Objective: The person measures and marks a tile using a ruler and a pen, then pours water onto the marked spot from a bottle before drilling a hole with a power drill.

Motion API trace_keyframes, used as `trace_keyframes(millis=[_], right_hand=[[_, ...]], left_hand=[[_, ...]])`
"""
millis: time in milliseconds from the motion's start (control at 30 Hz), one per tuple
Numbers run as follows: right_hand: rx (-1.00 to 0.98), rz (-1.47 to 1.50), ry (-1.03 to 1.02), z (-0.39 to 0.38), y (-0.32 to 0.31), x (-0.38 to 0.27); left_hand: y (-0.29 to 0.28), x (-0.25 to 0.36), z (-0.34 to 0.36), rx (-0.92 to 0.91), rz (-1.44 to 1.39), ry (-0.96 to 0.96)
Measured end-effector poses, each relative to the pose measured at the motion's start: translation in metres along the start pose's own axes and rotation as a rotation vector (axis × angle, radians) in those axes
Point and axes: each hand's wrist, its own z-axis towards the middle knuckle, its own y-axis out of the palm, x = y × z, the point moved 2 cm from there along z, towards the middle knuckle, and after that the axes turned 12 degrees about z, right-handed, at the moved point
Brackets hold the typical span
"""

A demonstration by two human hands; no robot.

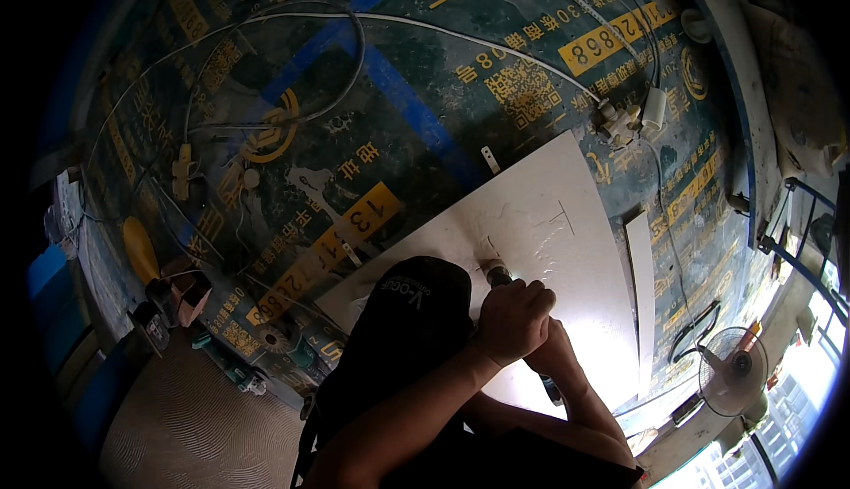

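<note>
My left hand (pixel 515 323) is wrapped around the upper part of a dark handheld power tool (pixel 499 274). Just behind and below it, my right hand (pixel 552 354) is closed on the same tool, its fingers partly hidden by my left hand. The tool's round head meets a large white board (pixel 584 263) close to a short slot, and its lower end (pixel 551 392) shows past my right hand. Its exact kind cannot be made out. Pencil lines and several raised-looking marks are on the board. Black cloth with pale lettering (pixel 421 290) covers part of the board's left side.
A green printed covering (pixel 416 73) lies beneath the board. Sockets (pixel 620 123), cables and a tape measure (pixel 580 0) lie beyond. Teal power tools (pixel 228 363) are at left beside a patterned brown sheet (pixel 195 427). A white strip (pixel 640 303) and fan (pixel 733 371) are right.
</note>
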Motion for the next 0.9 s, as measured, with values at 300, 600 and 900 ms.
trace_keyframes(millis=[300,600,900], right_hand=[[0.008,-0.013,-0.026,0.0,-0.002,-0.001],[0.004,-0.016,-0.022,-0.001,-0.003,0.0],[0.001,-0.014,-0.031,0.0,0.0,0.008]], left_hand=[[0.0,0.001,0.002,-0.012,0.005,0.011],[0.001,0.004,0.003,-0.026,0.0,0.014],[0.005,0.005,0.001,-0.022,0.02,0.026]])
